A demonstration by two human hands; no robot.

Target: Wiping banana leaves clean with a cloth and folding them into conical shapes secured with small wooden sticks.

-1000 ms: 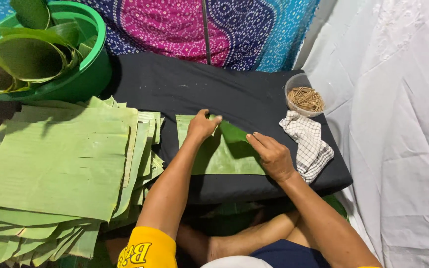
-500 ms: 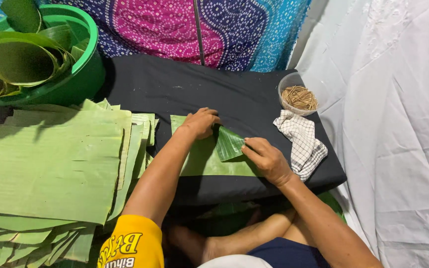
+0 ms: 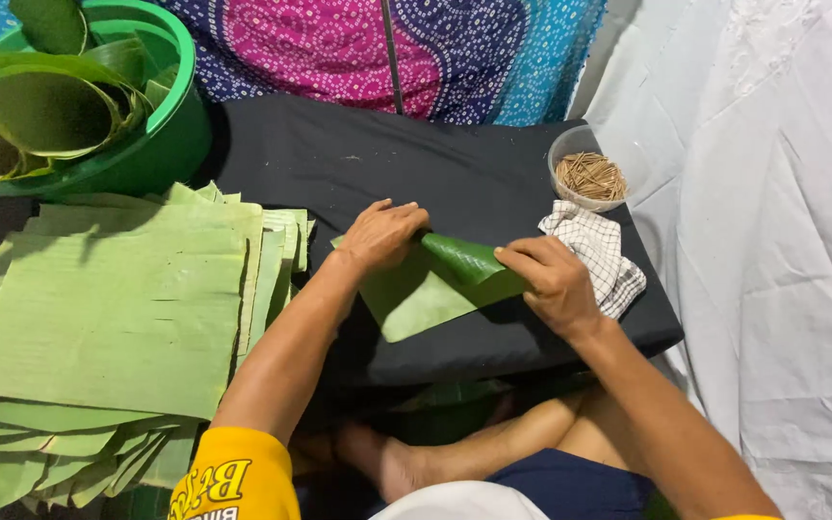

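Observation:
A square piece of banana leaf (image 3: 428, 289) lies partly lifted over the black padded surface (image 3: 358, 164), its far right part folded over into a darker green roll. My left hand (image 3: 384, 234) grips the leaf's far left part at the fold. My right hand (image 3: 551, 278) grips the right end of the fold and lifts that side off the surface. Both hands are closed on the same leaf.
A tall stack of cut banana leaf sheets (image 3: 113, 308) lies at the left. A green tub (image 3: 161, 144) with rolled leaves stands at the far left. A clear bowl of small wooden sticks (image 3: 590, 175) and a checked cloth (image 3: 599, 252) sit at the right. White fabric (image 3: 782, 241) hangs at the right.
The leaf lay flat with both hands pressing on it; now its far edge is folded over, and my right hand has lifted the right side up while my left holds the fold.

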